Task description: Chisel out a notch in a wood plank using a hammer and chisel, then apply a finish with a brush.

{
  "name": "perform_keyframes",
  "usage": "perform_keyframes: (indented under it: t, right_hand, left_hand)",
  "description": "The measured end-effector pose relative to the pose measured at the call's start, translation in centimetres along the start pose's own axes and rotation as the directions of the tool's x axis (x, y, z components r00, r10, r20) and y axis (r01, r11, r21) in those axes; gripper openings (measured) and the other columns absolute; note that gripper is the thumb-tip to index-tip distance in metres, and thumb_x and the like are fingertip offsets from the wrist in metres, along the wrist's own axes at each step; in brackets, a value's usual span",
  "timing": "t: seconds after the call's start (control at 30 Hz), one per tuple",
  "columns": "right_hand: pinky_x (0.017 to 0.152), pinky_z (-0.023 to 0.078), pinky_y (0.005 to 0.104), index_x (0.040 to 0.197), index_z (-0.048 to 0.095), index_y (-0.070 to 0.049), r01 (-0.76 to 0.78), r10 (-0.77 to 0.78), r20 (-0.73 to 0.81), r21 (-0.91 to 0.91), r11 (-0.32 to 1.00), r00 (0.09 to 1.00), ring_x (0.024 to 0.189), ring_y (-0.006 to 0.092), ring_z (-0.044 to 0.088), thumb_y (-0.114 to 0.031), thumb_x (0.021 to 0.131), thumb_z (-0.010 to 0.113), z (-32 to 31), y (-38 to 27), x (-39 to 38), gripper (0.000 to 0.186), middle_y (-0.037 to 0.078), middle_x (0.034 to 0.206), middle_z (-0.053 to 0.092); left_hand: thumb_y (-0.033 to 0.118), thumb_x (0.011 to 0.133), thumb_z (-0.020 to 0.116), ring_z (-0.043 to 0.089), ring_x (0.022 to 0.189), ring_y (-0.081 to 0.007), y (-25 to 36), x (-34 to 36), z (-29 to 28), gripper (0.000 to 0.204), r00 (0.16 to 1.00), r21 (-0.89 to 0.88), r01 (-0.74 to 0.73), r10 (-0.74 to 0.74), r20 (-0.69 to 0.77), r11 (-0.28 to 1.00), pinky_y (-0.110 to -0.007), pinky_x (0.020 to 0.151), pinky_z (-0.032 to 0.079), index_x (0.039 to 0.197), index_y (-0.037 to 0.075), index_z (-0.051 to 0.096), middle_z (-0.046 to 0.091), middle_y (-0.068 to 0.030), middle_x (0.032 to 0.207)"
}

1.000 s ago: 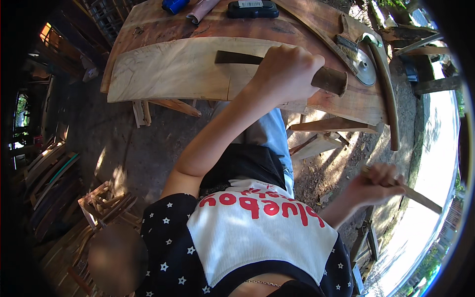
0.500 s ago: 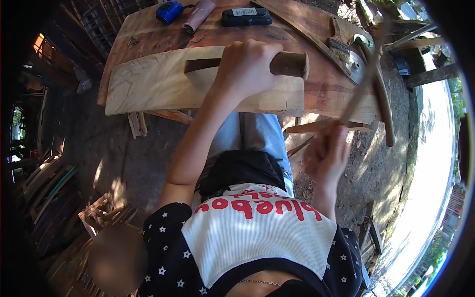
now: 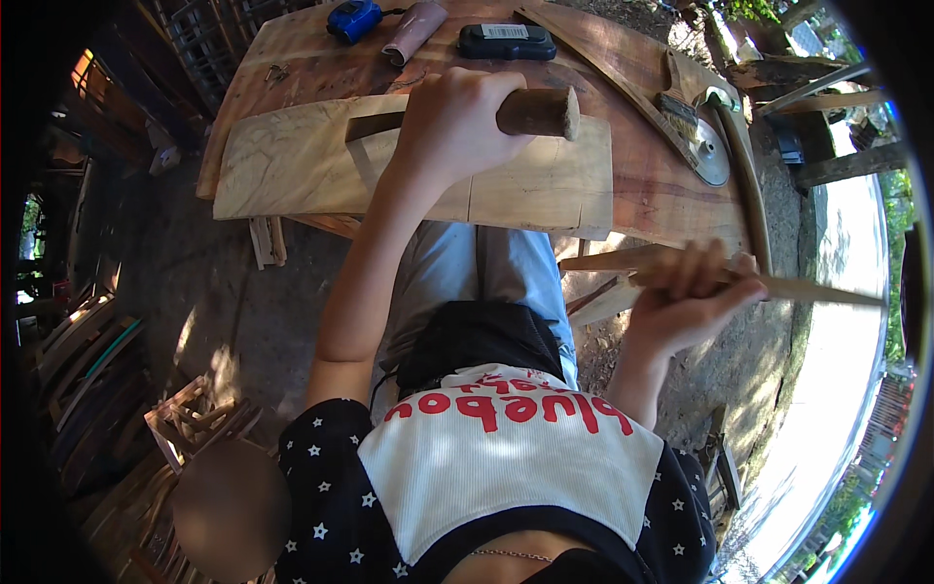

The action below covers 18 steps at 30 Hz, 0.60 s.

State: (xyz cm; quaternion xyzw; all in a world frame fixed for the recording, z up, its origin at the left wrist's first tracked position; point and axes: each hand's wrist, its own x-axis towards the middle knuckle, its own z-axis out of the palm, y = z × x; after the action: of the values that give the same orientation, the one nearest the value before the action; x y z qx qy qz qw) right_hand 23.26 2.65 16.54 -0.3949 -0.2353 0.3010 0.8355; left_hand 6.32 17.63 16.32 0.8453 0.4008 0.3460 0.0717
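Note:
My left hand (image 3: 457, 127) is closed around a thick round wooden handle (image 3: 540, 113), whose cut end sticks out to the right. On the hand's other side a brown, tapering flat part (image 3: 375, 127) reaches left over a pale wooden board (image 3: 282, 161); my fist hides how the two join. The board lies along the table's near edge, with thin dark lines across its right part. Off the table's near right side, my right hand (image 3: 691, 302) grips a long, narrow wooden stick (image 3: 808, 291) held nearly level, its thin end pointing right.
Farther back on the wooden table (image 3: 647, 195) lie a blue tape measure (image 3: 353, 19), a pinkish curved piece (image 3: 415, 32) and a black case (image 3: 506, 42). At the right are a long strip (image 3: 608, 80), a brush (image 3: 677, 112), a metal disc (image 3: 713, 159) and a curved stick (image 3: 744, 185).
The stick in my right hand has swung from upright to nearly level, pointing right. My left hand and the handle have shifted slightly left over the board.

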Motion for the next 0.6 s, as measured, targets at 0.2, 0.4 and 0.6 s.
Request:
perform_keyframes:
  t: [0.2, 0.4, 0.6]
  right_hand:
    - [0.031, 0.029, 0.0221, 0.084, 0.042, -0.01, -0.282, 0.356, 0.218, -0.306, 0.909, 0.909, 0.036, 0.0066, 0.029, -0.029, 0.098, 0.036, 0.7, -0.1, -0.8, 0.024, -0.003, 0.052, 0.034]
    - [0.03, 0.025, 0.0225, 0.085, 0.039, -0.012, -0.272, 0.27, 0.212, -0.019, 0.962, 0.939, 0.037, 0.0052, 0.03, -0.031, 0.098, 0.036, 2.5, 2.6, -2.8, 0.023, -0.004, 0.052, 0.034]
    - [0.033, 0.021, 0.0187, 0.091, 0.044, -0.01, -0.261, 0.296, 0.374, -0.143, 0.955, 0.879, 0.038, 0.0031, 0.026, -0.035, 0.097, 0.037, 3.5, 1.3, 0.4, 0.026, -0.005, 0.056, 0.03]
  left_hand:
    - [0.03, 0.063, 0.072, 0.063, 0.067, -0.0294, -3.4, -1.4, -1.4, 0.031, 1.0, 0.11, 0.018, -0.017, -0.016, 0.994, -0.039, 0.064, 0.051, 0.086, 0.011, 0.066, 0.064, -0.0117, 0.07]
    - [0.032, 0.06, 0.075, 0.064, 0.072, -0.0303, -3.3, -0.8, -1.7, 0.036, 0.999, 0.115, 0.035, -0.03, -0.045, 0.993, -0.04, 0.065, 0.051, 0.088, 0.011, 0.066, 0.064, -0.0141, 0.074]
    - [0.031, 0.059, 0.076, 0.064, 0.074, -0.0312, -5.4, -1.6, -3.3, 0.039, 0.997, 0.132, 0.078, -0.078, -0.007, 0.988, -0.04, 0.066, 0.051, 0.091, 0.01, 0.067, 0.065, -0.015, 0.076]
